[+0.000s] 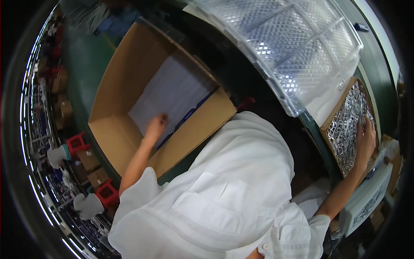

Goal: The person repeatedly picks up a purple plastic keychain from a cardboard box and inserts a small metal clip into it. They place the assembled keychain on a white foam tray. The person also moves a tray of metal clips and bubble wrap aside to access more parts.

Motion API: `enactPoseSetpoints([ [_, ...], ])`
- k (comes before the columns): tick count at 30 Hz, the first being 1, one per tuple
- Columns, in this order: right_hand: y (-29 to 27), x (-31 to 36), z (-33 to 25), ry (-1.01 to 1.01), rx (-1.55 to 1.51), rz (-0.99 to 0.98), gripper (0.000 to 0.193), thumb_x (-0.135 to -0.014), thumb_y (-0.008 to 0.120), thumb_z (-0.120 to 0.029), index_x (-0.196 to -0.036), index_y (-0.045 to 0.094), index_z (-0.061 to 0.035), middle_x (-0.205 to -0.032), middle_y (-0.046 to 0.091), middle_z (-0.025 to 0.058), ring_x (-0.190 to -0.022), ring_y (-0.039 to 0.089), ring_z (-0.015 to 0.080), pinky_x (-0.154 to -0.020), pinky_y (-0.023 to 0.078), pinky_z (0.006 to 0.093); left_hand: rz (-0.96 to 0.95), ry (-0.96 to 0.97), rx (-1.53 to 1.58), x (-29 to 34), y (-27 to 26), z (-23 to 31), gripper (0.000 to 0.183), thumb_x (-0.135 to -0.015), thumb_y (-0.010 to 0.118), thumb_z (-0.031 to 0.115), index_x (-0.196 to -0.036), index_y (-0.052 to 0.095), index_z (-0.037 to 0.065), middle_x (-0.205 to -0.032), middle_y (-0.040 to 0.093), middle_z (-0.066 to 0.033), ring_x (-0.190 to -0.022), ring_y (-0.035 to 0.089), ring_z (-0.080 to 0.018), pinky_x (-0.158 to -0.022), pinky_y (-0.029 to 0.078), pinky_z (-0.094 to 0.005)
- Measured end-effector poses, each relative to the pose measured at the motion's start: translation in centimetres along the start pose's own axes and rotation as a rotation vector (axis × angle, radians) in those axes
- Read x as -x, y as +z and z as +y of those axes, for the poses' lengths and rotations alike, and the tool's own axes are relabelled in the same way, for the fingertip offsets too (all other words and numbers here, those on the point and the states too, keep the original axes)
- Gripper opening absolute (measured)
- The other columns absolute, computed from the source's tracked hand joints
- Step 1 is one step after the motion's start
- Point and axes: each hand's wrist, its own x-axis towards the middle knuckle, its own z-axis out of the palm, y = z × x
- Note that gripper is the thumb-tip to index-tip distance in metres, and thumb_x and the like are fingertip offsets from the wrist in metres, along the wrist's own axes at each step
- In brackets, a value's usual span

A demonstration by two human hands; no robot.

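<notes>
My left hand (156, 126) is over an open cardboard box (113, 125), its fingers curled inward. Whatever they may hold is too small to make out. A white sheet (172, 86) covers the inside of the box, with a blue strip (195, 108) along its near side. Far to the right, my right hand (365, 137) reaches into a shallow cardboard tray (325, 125) heaped with small shiny metal pieces (351, 114). Its fingers are bent together at the pile's right side, and any piece between them is hidden.
Large clear plastic trays (297, 47) with textured compartments lie on the table at the upper right. A small dark object (361, 27) sits beyond them. A white panel with a dark pattern (366, 200) stands below the metal pieces. Red stools (107, 193) and a person (86, 15) are at left.
</notes>
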Motion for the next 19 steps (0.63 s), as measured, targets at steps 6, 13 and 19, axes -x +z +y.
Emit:
enactPoseSetpoints([
  [6, 1.0, 3.9, 2.7, 0.16, -0.1, 0.006, 0.036, -0.104, 0.063, -0.016, -0.138, 0.066, -0.0042, -0.126, 0.073, 0.0179, -0.112, 0.072, 0.0341, -0.097, 0.056, 0.0421, -0.266, -0.006, -0.042, 0.8, 6.9, -10.0, 0.04, -0.091, 0.073, 0.034, -0.119, 0.074, 0.006, -0.117, 0.076, -0.0195, -0.111, 0.071, -0.0393, -0.094, 0.056, -0.0485],
  [13, 0.1, 6.8, 3.9, 0.361, -0.573, 0.114, 0.031, -0.106, 0.064, -0.013, -0.132, 0.069, 0.0037, -0.124, 0.075, 0.0111, -0.111, 0.069, 0.0198, -0.102, 0.051, 0.0325, -0.416, 0.151, -0.144, -2.5, 3.5, -8.8, 0.034, -0.089, 0.077, 0.036, -0.106, 0.077, 0.007, -0.105, 0.078, -0.0167, -0.102, 0.074, -0.0362, -0.088, 0.056, -0.0463],
  [19, -1.7, 8.5, 1.6, 0.341, -0.707, 0.137, 0.028, -0.106, 0.065, -0.011, -0.129, 0.071, 0.0032, -0.128, 0.073, 0.0116, -0.12, 0.064, 0.0183, -0.108, 0.046, 0.031, -0.409, -0.223, 0.478, -4.7, -3.4, -10.6, 0.033, -0.095, 0.076, 0.041, -0.117, 0.078, 0.016, -0.117, 0.079, -0.0083, -0.112, 0.072, -0.0285, -0.096, 0.053, -0.043],
])
